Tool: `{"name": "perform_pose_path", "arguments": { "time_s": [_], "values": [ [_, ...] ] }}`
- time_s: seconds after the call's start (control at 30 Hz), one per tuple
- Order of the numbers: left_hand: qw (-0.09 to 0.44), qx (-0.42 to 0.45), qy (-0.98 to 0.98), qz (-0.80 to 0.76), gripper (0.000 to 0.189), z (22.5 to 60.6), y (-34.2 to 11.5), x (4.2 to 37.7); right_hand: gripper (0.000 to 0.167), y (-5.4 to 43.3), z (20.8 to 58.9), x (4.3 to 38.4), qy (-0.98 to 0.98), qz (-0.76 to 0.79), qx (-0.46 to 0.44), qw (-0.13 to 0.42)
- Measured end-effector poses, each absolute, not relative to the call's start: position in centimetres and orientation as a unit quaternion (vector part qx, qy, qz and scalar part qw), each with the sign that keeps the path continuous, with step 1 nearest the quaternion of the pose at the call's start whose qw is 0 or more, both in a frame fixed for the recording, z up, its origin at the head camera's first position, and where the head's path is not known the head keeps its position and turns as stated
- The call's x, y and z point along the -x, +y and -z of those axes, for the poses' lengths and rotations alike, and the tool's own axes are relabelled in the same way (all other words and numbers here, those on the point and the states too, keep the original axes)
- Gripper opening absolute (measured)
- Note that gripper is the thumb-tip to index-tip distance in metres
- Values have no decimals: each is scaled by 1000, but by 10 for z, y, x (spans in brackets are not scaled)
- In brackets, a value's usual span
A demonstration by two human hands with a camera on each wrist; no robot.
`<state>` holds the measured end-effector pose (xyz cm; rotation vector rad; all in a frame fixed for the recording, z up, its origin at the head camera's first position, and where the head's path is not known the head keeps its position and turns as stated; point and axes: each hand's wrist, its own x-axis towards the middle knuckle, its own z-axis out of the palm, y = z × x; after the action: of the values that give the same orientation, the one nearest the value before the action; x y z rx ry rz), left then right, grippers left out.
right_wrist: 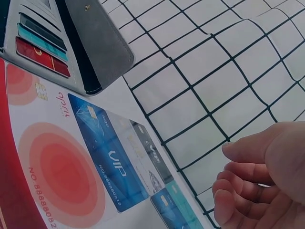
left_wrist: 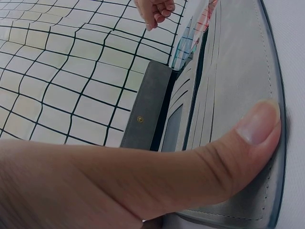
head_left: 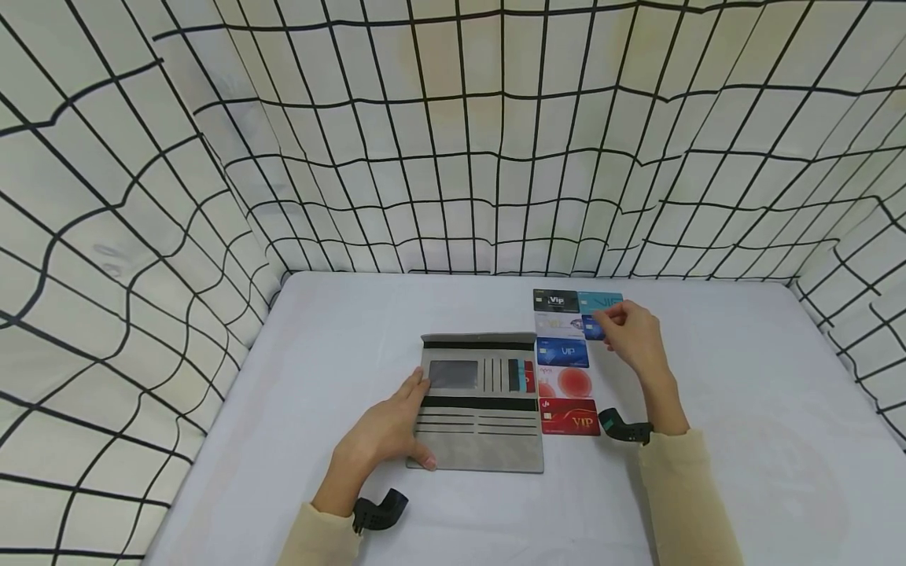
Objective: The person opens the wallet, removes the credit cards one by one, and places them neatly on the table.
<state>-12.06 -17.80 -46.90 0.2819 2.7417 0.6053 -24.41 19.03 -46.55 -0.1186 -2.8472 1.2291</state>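
Observation:
An unfolded grey wallet point(head_left: 476, 452) lies on the table, with black, teal and red cards point(right_wrist: 43, 55) tucked in slots along its right side. My left hand point(head_left: 385, 424) rests on the wallet's left edge; the thumb point(left_wrist: 259, 126) presses the lower panel. My right hand point(head_left: 632, 336) hovers over the top right of the loose cards, fingers loosely bent with nothing visible between them. Beneath it lie a small blue card point(right_wrist: 169, 210) and a teal card point(head_left: 598, 300). A blue VIP card point(head_left: 562, 351) lies nearer the wallet.
Beside the wallet also lie a black card point(head_left: 555, 301), a pale card point(head_left: 555, 325), a white card with red circles point(head_left: 573, 383) and a red VIP card point(head_left: 569, 417). A white cloth covers the table point(head_left: 771, 440). Black-gridded white curtains point(head_left: 467, 173) stand behind and at both sides.

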Motion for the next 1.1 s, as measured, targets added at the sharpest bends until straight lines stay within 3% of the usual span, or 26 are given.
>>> {"name": "perform_pose_path", "arguments": {
  "time_s": [1.1],
  "values": [
    [151, -101, 961, -211, 123, 468, -177, 120, 30, 161, 460, 237, -930, -364, -44, -34]
  ]
}}
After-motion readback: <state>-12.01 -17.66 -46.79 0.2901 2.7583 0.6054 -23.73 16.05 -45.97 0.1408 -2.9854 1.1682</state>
